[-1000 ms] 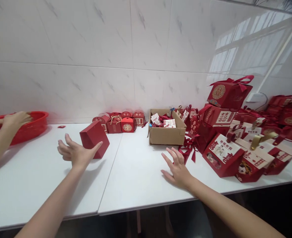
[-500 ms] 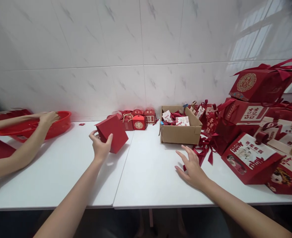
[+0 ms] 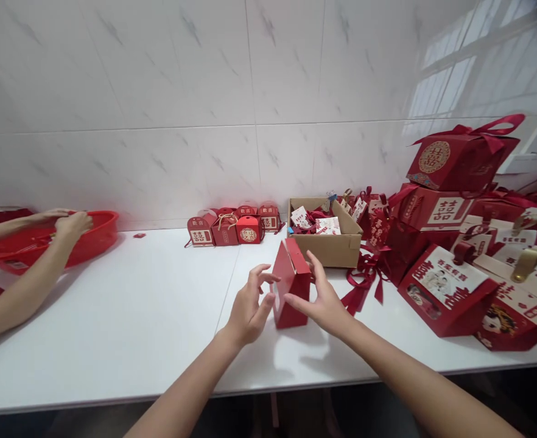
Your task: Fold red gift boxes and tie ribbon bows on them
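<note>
A plain red gift box [image 3: 290,295] with a peaked top stands upright on the white table, between my two hands. My right hand [image 3: 323,301] grips its right side, the thumb across the near face and the fingers behind. At the box's left face is my left hand [image 3: 251,304], open, its fingers curved and apart; whether the fingertips touch the box I cannot tell. Just behind, a cardboard box [image 3: 327,250] holds printed tags and dark red ribbons. Loose red ribbon [image 3: 364,274] lies to the right of my right hand.
Several small red boxes [image 3: 225,230] line the wall. Larger decorated gift boxes [image 3: 446,298] are piled at the right. On the left, another person's hands [image 3: 74,224] are over a red plastic basin [image 3: 108,240]. A small red piece [image 3: 139,235] lies beside it.
The red gift box has moved right and is now upright on the table. My left hand has loosened from it, and my right hand has come in and taken hold.
</note>
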{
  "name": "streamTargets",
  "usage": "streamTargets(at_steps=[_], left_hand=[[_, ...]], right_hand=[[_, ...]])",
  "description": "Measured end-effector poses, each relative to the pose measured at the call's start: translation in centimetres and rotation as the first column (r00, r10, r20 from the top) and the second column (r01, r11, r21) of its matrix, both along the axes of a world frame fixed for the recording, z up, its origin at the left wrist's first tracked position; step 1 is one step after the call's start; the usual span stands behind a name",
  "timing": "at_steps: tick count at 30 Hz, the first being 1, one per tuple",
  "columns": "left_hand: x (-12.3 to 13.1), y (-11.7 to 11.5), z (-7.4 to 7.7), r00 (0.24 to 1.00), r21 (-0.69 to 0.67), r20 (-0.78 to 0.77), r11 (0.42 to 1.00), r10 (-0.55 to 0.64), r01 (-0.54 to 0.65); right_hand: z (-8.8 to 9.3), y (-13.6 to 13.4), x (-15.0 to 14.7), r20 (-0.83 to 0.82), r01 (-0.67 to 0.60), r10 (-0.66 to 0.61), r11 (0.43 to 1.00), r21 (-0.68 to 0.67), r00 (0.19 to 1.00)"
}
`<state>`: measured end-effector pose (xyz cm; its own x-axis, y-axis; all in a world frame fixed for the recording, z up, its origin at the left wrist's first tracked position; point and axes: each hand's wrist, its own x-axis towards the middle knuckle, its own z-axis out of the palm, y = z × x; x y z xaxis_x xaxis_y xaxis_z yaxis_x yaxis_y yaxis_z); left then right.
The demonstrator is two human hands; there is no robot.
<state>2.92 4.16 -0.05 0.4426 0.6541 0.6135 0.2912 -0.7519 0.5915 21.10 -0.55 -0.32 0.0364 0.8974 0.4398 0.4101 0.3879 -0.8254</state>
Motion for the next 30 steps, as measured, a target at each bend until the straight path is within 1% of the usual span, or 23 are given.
streamTargets(at_steps=[1, 3, 4, 5, 6, 7, 9, 10, 11, 12, 15, 18, 19, 20, 22, 24, 26, 28, 30], left_hand=[[0.0, 0.5, 0.4, 0.998, 0.022, 0.056, 1.0, 0.021, -0.022], [0.1, 2.2, 1.0, 0.982, 0.031, 0.143, 0.991, 0.126, -0.131], [0.0, 3.1, 1.2, 0.973, 0.003, 0.157, 0.985, 0.169, -0.172], [0.0, 4.0, 1.4, 0.974, -0.056, 0.153, 0.985, 0.167, -0.16], [0.0, 4.8, 1.5, 0.981, -0.141, 0.149, 0.984, 0.125, -0.104], [0.0, 5.4, 1.5, 0.985, -0.24, 0.161, 0.971, 0.054, -0.014], [-0.1, 5.8, 1.5, 0.966, -0.397, 0.247, 0.9, -0.082, 0.178], [-0.2, 5.6, 1.4, 0.945, -0.427, 0.305, 0.87, -0.116, 0.244], [-0.3, 5.3, 1.4, 0.927, -0.423, 0.354, 0.862, -0.125, 0.278], [-0.4, 4.9, 1.4, 0.914, -0.396, 0.388, 0.875, -0.117, 0.28], [-0.9, 3.8, 1.2, 0.908, -0.308, 0.413, 0.929, -0.064, 0.206], [-1.2, 3.5, 0.9, 0.91, -0.265, 0.414, 0.953, -0.027, 0.148], [-1.2, 3.6, 0.7, 0.908, -0.228, 0.418, 0.965, -0.024, 0.13], [-1.3, 3.7, 0.5, 0.906, -0.172, 0.421, 0.979, -0.029, 0.111], [-1.4, 4.1, 0.3, 0.911, -0.011, 0.408, 0.998, -0.058, 0.068], [-1.5, 4.5, 0.3, 0.932, 0.169, 0.351, 0.985, -0.09, 0.032], [-1.8, 4.7, 0.5, 0.965, 0.302, 0.25, 0.953, -0.084, 0.005], [-2.0, 4.6, 0.7, 0.988, 0.358, 0.142, 0.934, -0.053, -0.002], [-2.2, 4.3, 0.9, 0.996, 0.367, 0.074, 0.93, -0.043, 0.013]], right_hand=[[0.4, 0.4, -0.2, -0.052, -0.008, 0.008, 1.0, 0.004, 0.999], [0.9, 1.1, -0.4, -0.141, -0.011, 0.012, 1.0, 0.01, 0.99], [1.1, 1.5, -0.4, -0.181, -0.009, 0.01, 1.0, 0.008, 0.983], [1.1, 1.8, -0.4, -0.223, -0.016, 0.016, 1.0, 0.003, 0.975], [1.2, 2.0, -0.4, -0.262, -0.042, 0.04, 0.999, -0.004, 0.964], [1.3, 2.2, -0.4, -0.294, -0.083, 0.076, 0.996, -0.014, 0.953], [1.7, 2.5, -0.4, -0.333, -0.175, 0.149, 0.983, -0.048, 0.931], [1.9, 2.6, -0.4, -0.341, -0.199, 0.164, 0.978, -0.069, 0.926], [2.1, 2.7, -0.4, -0.343, -0.2, 0.158, 0.976, -0.089, 0.926], [2.3, 2.8, -0.4, -0.349, -0.181, 0.136, 0.978, -0.1, 0.927], [2.7, 3.1, -0.6, -0.426, -0.121, 0.076, 0.99, -0.078, 0.902], [2.8, 3.6, -1.2, -0.508, -0.107, 0.067, 0.993, -0.05, 0.859], [2.8, 3.8, -1.5, -0.529, -0.1, 0.059, 0.994, -0.049, 0.846], [2.9, 4.0, -1.7, -0.556, -0.091, 0.044, 0.994, -0.057, 0.83], [3.0, 4.3, -2.3, -0.633, -0.076, 0.002, 0.993, -0.089, 0.774], [3.1, 4.7, -2.7, -0.716, -0.073, -0.023, 0.992, -0.103, 0.698], [3.1, 5.0, -3.0, -0.762, -0.058, -0.014, 0.996, -0.068, 0.647], [3.1, 5.1, -3.2, -0.756, -0.01, 0.012, 1.0, 0.006, 0.654], [3.0, 5.0, -3.2, -0.718, 0.049, 0.024, 0.996, 0.081, 0.696]])
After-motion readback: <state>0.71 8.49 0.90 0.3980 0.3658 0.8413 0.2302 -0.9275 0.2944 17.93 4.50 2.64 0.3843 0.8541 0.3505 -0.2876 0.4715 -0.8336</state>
